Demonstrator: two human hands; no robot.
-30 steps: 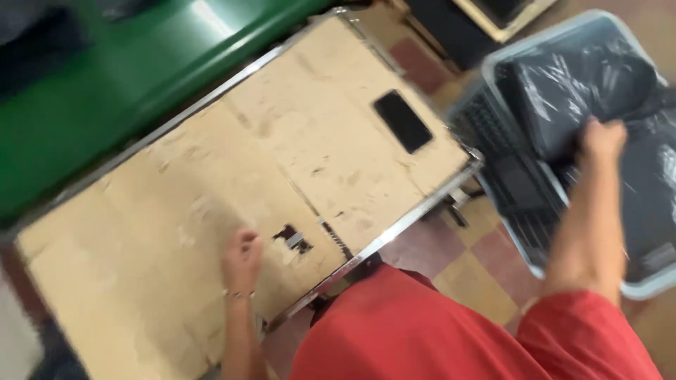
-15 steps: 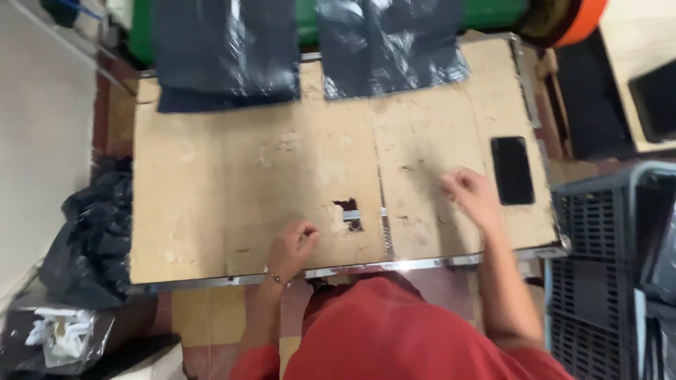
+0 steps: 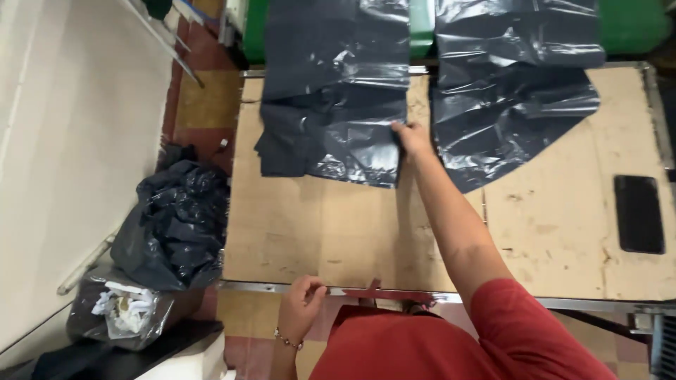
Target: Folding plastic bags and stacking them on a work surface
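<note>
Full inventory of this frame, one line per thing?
plastic bags: 2, dark grey, flat at the table's far edge, side by side
table: 1, tan worn top, metal rim
phone: 1, black, flat at the table's right end
bag heap: 1, black, on the floor left of the table
clear bag of scraps: 1, floor, lower left
left hand: on the table's near rim
right hand: on the left bag's right edge

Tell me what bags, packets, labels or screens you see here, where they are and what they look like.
Left dark plastic bag: table's far edge, flat, glossy grey-black; right hand touches it.
Right dark plastic bag: beside it, crinkled.
Phone: table's right side, black rectangle, screen dark.
Stuffed black bag: floor, left.
Clear bag of scraps: below that.
</note>
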